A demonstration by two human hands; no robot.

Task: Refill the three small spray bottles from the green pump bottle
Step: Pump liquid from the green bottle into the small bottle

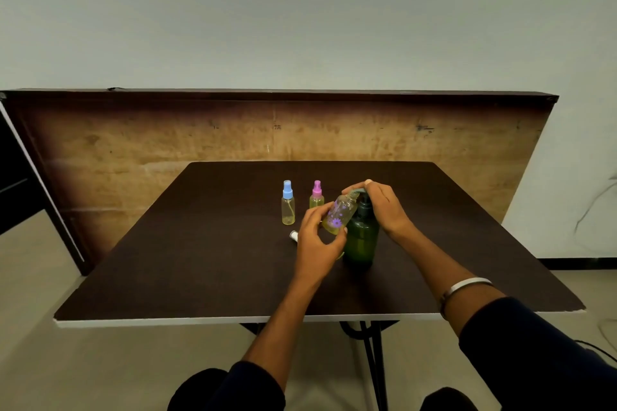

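Here, you look down on a dark brown table (200,260) with your two bare arms reaching in from the bottom of the view. Your left hand (317,240) grips a small clear spray bottle (339,213) with purple flower prints, its cap off. Your fingers and thumb curl round its lower end. The bottle is tilted: its long axis runs from lower left to upper right, with the open neck pointing up and right towards the pump spout. A little yellowish liquid sits in the low end.

Your right hand (380,207) rests over the pump head of the green pump bottle (362,237), fingers curved down over the top; the thumb's position is hidden. The green bottle stands upright on the table, just right of the tilted bottle and touching or nearly touching it.

Behind and to the left stand two more small spray bottles, both upright, caps pointing straight up: a blue-capped spray bottle (288,203) farther left, and a pink-capped spray bottle (317,195) next to it, partly hidden by your left hand. Both hold yellowish liquid.

A small white cap-like piece (293,235) lies on the table just left of your left hand. A metal bangle (464,289) circles your right forearm.
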